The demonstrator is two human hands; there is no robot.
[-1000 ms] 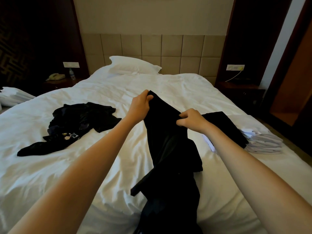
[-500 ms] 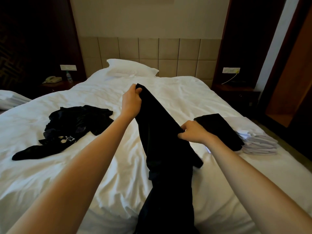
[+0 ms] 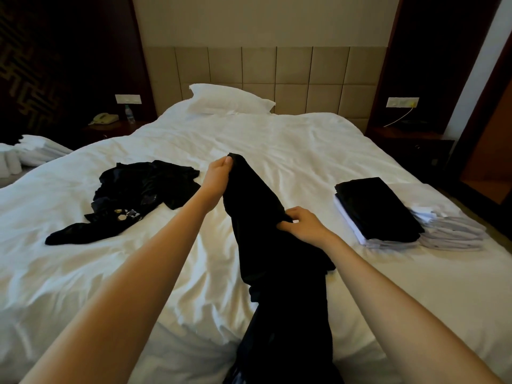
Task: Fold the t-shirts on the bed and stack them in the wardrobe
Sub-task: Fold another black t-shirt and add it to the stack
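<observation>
A long black fabric t-shirt (image 3: 277, 273) lies draped down the middle of the white-sheeted bed (image 3: 304, 151), its lower part running off the near edge at 6 o'clock. The person's left grip (image 3: 219, 173) pinches the shirt's far end between thumb and curled fingers and holds it raised off the sheet, toward 12 o'clock. The right grip (image 3: 303, 225) is closed on the shirt's right edge lower down, at about 4 o'clock from the left one, fingers curled into the cloth. At 9 o'clock from the held shirt a crumpled heap of black garments (image 3: 138, 189) lies unfolded on the sheet, well apart from it. At 3 o'clock a folded black shirt (image 3: 376, 209) sits on a stack of folded white shirts (image 3: 388, 241), with a second stack of folded pale shirts (image 3: 451, 231) just beside it, near the bed's right edge. A white pillow (image 3: 230, 102) rests at 12 o'clock against the beige padded headboard (image 3: 277, 76).
</observation>
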